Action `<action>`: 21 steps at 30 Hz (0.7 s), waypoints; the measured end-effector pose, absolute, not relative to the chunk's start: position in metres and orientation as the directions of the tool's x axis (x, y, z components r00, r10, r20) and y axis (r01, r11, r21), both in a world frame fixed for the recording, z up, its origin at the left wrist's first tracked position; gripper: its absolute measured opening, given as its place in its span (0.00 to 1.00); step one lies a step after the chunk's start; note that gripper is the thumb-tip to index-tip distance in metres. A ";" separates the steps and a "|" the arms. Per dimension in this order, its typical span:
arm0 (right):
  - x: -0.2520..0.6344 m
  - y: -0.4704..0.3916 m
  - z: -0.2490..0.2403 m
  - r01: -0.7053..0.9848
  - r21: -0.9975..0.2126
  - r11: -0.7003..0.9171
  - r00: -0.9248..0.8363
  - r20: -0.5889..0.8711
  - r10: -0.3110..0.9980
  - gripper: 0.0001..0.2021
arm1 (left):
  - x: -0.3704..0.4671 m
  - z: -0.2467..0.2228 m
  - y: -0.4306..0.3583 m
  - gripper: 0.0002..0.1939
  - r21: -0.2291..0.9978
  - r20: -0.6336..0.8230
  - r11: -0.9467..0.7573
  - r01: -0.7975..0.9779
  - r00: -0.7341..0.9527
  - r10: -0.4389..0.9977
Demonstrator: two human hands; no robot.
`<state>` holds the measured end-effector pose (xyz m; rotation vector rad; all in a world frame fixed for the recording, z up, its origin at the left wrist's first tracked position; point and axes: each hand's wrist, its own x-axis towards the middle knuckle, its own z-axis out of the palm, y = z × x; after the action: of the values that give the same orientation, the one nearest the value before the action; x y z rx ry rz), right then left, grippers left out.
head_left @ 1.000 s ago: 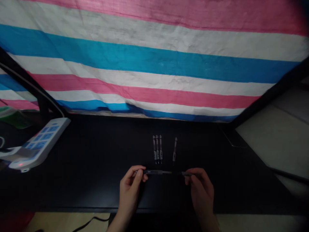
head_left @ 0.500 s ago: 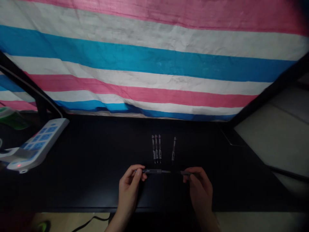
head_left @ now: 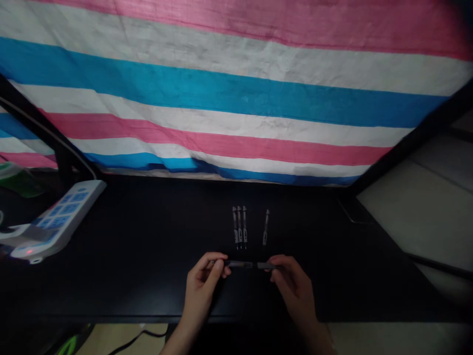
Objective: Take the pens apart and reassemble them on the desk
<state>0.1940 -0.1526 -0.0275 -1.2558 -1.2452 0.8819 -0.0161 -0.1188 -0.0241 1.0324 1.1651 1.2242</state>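
Note:
Between my hands, level above the black table's near part, is a pen with a clear barrel (head_left: 241, 265) and a grey grip section (head_left: 263, 266). My left hand (head_left: 207, 273) pinches the barrel's left end between thumb and fingers. At the other end, my right hand (head_left: 291, 281) is closed on the grip section. The two parts meet end to end; whether they are joined I cannot tell. Just beyond my hands lie three pens (head_left: 240, 229) side by side, tips toward me. A single pen (head_left: 265, 228) lies apart to their right.
A white power strip (head_left: 61, 217) with blue sockets and a red light lies at the left, near a green container (head_left: 20, 180). A striped cloth (head_left: 236, 93) hangs behind the black table (head_left: 129, 256). Dark frame bars slant at both sides.
My right hand has moved left, bringing the grip section up against the barrel, so the exposed refill between them is now covered. My left hand has shifted slightly right.

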 end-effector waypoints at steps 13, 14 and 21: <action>0.187 -0.152 -0.019 0.304 -0.943 0.134 0.024 0.148 0.989 0.13 | -0.016 -0.025 -0.120 0.12 0.994 -0.056 0.057 -0.098 0.017 0.998; 0.187 -0.153 -0.020 0.281 -0.951 0.127 0.041 0.145 0.989 0.11 | -0.016 -0.025 -0.120 0.12 0.992 -0.056 0.057 -0.109 0.011 0.998; 0.187 -0.153 -0.022 0.314 -0.948 0.048 0.105 0.084 0.991 0.11 | -0.016 -0.024 -0.119 0.12 0.989 -0.062 0.059 -0.132 -0.011 0.998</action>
<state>0.1874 -0.1526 -0.0219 -1.4368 -1.3754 0.9059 -0.0161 -0.1189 -0.0243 1.0604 1.1507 1.2353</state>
